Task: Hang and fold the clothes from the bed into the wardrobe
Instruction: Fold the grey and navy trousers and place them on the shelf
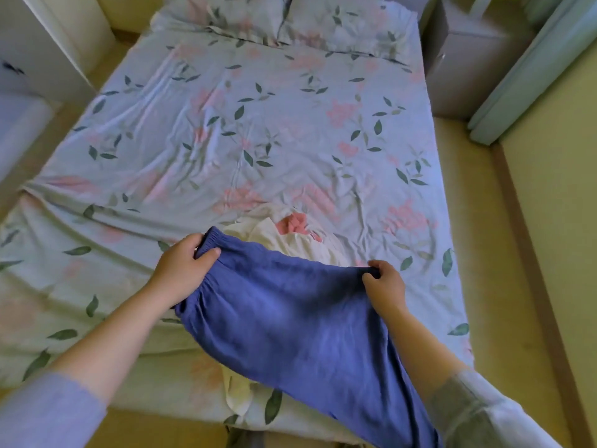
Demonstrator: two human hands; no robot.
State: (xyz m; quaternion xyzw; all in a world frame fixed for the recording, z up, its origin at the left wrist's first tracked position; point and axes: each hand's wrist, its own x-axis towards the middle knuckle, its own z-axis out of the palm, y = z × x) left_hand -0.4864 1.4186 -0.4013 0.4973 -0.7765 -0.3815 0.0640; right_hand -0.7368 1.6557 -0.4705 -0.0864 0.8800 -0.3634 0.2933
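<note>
- At the foot edge of the bed [226, 130], nearest the person, a blue garment [290, 318] is lifted clear of the sheet. Its lower part hangs down past that edge and out of view.
- Both hands are clamped on its top edge, well apart. The left hand [184, 263] pinches the gathered elastic waistband with the thumb on top, and the right hand [384, 282] pinches the opposite end. Holding it at 2 points stretches the band flat, which I judge is meant to square the cloth up for folding or for a hanger.
- Under the blue garment, draped over the bed's foot edge, a strip of pale cloth [237, 399] shows. Whether it belongs to the next piece I cannot tell.
- Just beyond the hands, toward the middle of the bed, lies a crumpled white garment [252, 232] with a pink part, partly covered by the blue one. It seems to wait its turn, so the task looks unfinished.
- Further up, the bed's flowered sheet lies wrinkled.
- At the bed's head, 2 pillows [339, 24] sit side by side.
- Beside the bed's head stand a white cabinet [48, 53] on the left and a grey box [468, 59] on the right. The cabinet may be where the clothes go, but I cannot tell.
</note>
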